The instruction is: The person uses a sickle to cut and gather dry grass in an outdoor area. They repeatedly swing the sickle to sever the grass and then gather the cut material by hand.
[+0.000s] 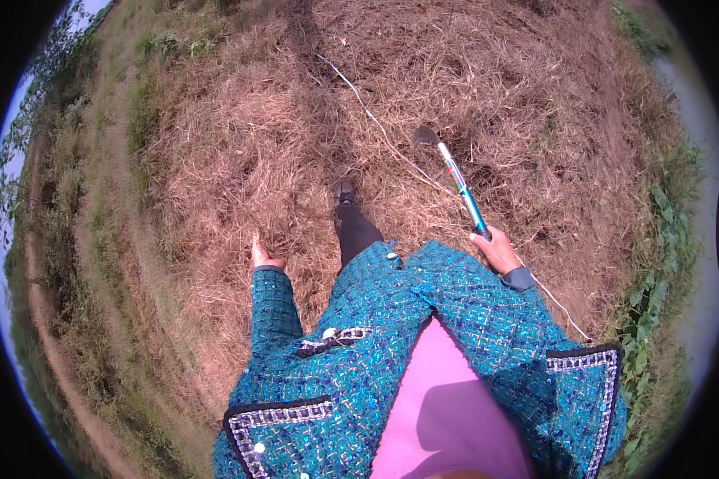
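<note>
My right hand (496,250) grips the dark lower end of a long-handled tool (464,185). Its shaft is blue and white with printed markings, and a short dark blade (425,137) at the far end rests on or just above the dry grass. Whether it is a hoe or a sickle cannot be told. To the left, my left hand (266,254) is cupped against a tangled clump of dry weeds (290,224), with part of the fingers hidden in it. Between the hands, one dark shoe (344,193) stands on the ground.
Cut dry grass (245,149) covers the ground. A thin white cord (368,114) runs diagonally across it, passing under the tool and by my right wrist. Green leafy plants (647,311) border a pale grey strip (698,227) at right. Taller weeds (66,197) grow at left.
</note>
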{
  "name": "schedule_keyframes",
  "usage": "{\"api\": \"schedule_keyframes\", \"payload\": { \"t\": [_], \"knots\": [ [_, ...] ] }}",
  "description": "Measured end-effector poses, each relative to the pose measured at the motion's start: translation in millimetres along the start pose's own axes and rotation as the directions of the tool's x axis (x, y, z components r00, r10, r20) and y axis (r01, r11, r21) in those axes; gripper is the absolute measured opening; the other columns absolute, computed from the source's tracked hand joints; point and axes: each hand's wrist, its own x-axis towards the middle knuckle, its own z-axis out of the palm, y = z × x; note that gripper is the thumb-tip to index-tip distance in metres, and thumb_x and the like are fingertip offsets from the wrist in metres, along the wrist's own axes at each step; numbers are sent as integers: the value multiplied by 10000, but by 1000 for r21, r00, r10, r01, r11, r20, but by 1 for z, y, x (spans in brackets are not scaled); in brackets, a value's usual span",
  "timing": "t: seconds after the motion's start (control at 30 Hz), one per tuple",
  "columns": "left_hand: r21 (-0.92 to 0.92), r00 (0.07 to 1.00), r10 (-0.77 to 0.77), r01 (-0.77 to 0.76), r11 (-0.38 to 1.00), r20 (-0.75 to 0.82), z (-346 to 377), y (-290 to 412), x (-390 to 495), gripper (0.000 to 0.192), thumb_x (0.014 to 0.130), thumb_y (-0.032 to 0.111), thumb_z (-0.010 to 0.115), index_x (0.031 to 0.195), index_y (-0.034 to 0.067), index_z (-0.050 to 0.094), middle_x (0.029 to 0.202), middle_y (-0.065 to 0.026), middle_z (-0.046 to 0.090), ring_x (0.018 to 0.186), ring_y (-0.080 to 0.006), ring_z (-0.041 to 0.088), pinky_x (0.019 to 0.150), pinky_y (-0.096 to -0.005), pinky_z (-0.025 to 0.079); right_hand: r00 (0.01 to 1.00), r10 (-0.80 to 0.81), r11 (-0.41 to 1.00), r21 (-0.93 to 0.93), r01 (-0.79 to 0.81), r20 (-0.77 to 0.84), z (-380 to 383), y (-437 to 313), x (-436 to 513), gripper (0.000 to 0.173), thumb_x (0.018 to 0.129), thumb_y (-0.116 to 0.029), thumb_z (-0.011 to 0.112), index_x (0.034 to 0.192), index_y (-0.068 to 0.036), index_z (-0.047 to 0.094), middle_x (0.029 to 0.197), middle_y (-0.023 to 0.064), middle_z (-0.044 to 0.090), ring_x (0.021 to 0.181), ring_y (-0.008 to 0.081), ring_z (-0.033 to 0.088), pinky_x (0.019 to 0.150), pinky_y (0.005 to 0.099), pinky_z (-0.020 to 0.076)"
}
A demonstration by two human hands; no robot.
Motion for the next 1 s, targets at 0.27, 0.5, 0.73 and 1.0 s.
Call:
{"api": "schedule_keyframes", "payload": {
  "t": [0.27,0.5,0.73,1.0],
  "knots": [
    [774,955,288,-134,618,-64,-106,152,250,591,768,446,637,1099,-42,610,1065,-126,632,902,-255,584,804,-390,463,942,329,902,317,-292,-70,102,-68,83,246,839,-245,647,799,-71,478,536,11,451,376,123,456,324,302,391],
    [391,998,-58,43,920,25,53,179,335,454,852,406,522,1133,61,614,1070,-116,650,964,-320,608,849,-473,488,838,525,734,578,-358,-148,143,-73,84,262,847,-250,642,771,-97,444,537,14,463,389,125,462,329,308,384],
    [427,562,-31,-589,686,827,565,178,109,881,813,326,696,1460,89,146,1465,-204,233,1284,-378,346,939,-517,432,799,574,707,601,-372,-179,151,-97,95,250,856,-259,634,812,-89,455,507,9,439,358,129,442,316,302,375],
    [485,463,-150,-800,354,874,507,139,126,303,904,173,588,1166,23,568,1043,-72,628,888,-140,634,723,-244,517,823,528,730,607,-313,-211,141,-87,159,241,852,-272,637,805,-98,478,536,-4,463,388,107,450,335,291,367]
  ]
}}
